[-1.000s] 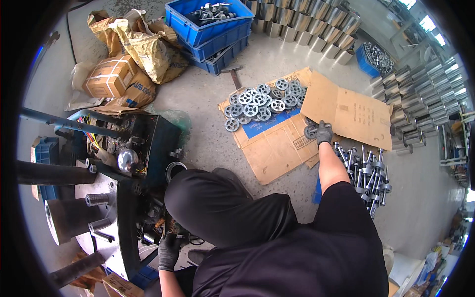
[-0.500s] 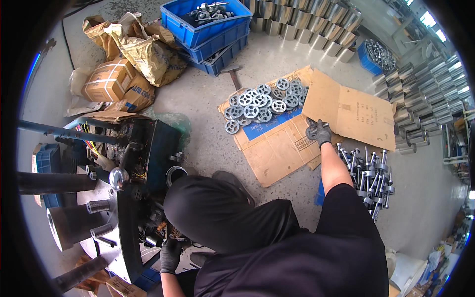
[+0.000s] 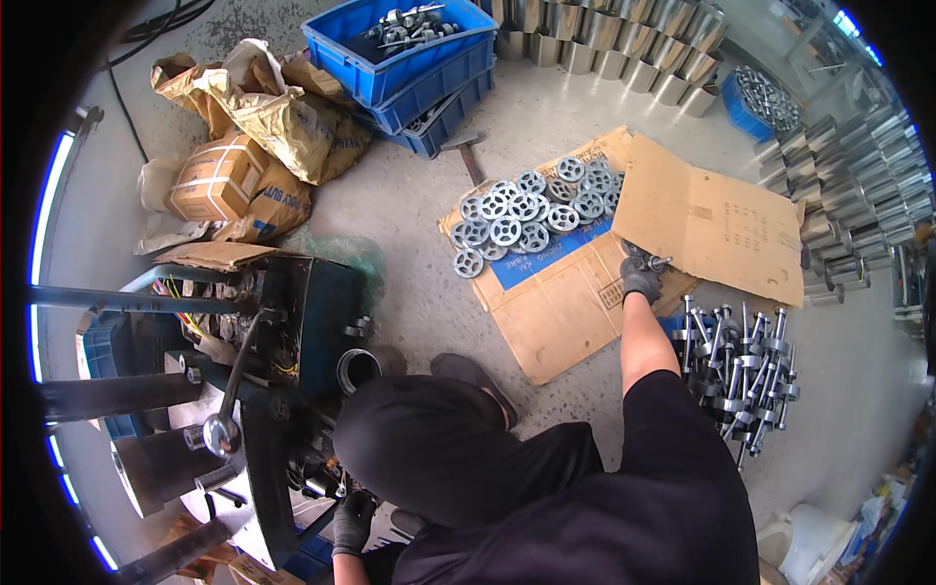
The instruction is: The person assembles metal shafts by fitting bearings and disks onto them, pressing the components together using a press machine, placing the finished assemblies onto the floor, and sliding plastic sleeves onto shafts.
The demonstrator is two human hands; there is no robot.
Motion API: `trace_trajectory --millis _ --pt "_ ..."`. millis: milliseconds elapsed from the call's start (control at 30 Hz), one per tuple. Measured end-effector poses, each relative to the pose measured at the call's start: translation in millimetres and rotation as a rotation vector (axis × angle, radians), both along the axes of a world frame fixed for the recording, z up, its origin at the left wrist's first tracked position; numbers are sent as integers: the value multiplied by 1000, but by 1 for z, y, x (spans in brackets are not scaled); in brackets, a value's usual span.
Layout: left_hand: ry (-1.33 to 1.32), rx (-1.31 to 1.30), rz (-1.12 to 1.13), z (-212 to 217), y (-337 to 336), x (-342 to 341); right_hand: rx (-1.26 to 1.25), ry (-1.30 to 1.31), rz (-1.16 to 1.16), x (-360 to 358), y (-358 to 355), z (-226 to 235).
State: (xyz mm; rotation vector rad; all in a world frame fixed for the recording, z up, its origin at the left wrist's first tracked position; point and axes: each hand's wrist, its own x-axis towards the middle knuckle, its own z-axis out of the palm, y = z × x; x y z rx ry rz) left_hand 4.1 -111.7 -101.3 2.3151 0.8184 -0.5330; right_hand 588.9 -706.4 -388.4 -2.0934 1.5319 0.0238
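My right hand [image 3: 643,281], in a dark grey glove, is closed round a dark metal wheel with a short shaft [image 3: 658,261], over the cardboard's right part. Just left of it, spoked metal wheels [image 3: 507,231] lie in a heap on a flattened cardboard sheet [image 3: 551,336]. A folded cardboard flap [image 3: 707,219] rises beside my fingers. Down at the lower left, my left hand [image 3: 353,524], gloved too, is closed next to the machine's base [image 3: 268,468]. Its fingertips are by some small parts, and what they grip, if anything, is hidden.
Shafts with metal collars [image 3: 746,366] are piled at my right. Stacked blue crates [image 3: 400,68] hold metal parts at the back, near a hammer [image 3: 471,159]. Shiny metal cylinders [image 3: 624,44] stand in rows. The machine's lever [image 3: 222,436] and bars project at left.
My right hand has drawn back a little from the cardboard's edge, bringing the wheel with its shaft into view. My left hand stays by the machine. The whole view has shifted slightly.
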Motion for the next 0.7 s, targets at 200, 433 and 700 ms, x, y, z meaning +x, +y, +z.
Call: trace_trajectory --millis 200,433,700 --pt "21 -42 -64 -20 -10 19 104 40 -158 10 -40 79" --pt "-18 -46 -37 -18 -10 18 139 39 -97 26 -25 91" --pt "-45 -86 -1 -42 4 6 273 -234 -2 33 -52 58"
